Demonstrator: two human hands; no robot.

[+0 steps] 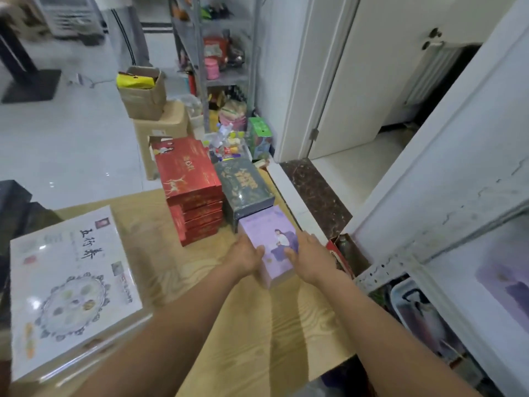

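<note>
1. Light wood-grain board (pixel 257 325), flat. We record it as the surface that carries every box listed below.

2. Large flat white box with black brush lettering and a round grey ornament (pixel 71 282). It lies at the board's left near corner, well apart from the other boxes.

3. Stack of flat red cardboard boxes with gold print (pixel 189 179). It stands at the far edge of the board, and its top box sits slightly askew.

4. Dark grey-green box with gold lettering (pixel 243 184). It stands just beside the red stack, on that stack's right.

5. Lilac rectangular box printed with a seated figure (pixel 272 242). We find it near the board's right edge, its far end against the dark box. We cannot tell whether its near end rests on the board.

6. Left hand (pixel 243 256). It grips the lilac box's left side, thumb laid on the top face and fingers curled under out of sight.

7. Right hand (pixel 309 259). It grips the right side the same way, thumb on the printed picture.
</note>
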